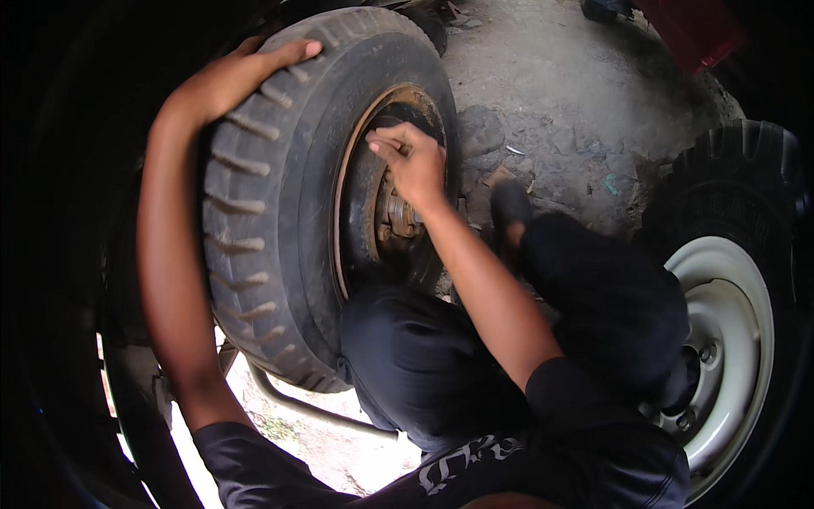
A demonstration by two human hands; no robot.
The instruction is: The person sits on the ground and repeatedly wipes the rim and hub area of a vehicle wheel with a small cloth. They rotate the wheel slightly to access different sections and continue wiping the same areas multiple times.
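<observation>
A large black tyre (322, 161) with a chunky, worn tread stands upright on the left, tilted a little toward me. My left hand (216, 83) lies over the top of its tread, thumb stretched out along the rubber; some fingers are hidden on the far side. Inside the rusty rim (341, 220), the hub with studs and nuts (397, 219) shows partly behind my right wrist. In front of the upper rim opening, my right hand (414, 165) is closed, with thumb and fingertips pinched together. Whatever is between those fingertips is too small to make out.
A second wheel with a cream-white rim (755, 339) stands close on my right. My bent knees (415, 365) are between the two wheels. Rubble and small litter lie on the rough ground (560, 127) ahead. A curved metal tube (314, 410) runs below the tyre. Something red (691, 34) hangs at the upper right.
</observation>
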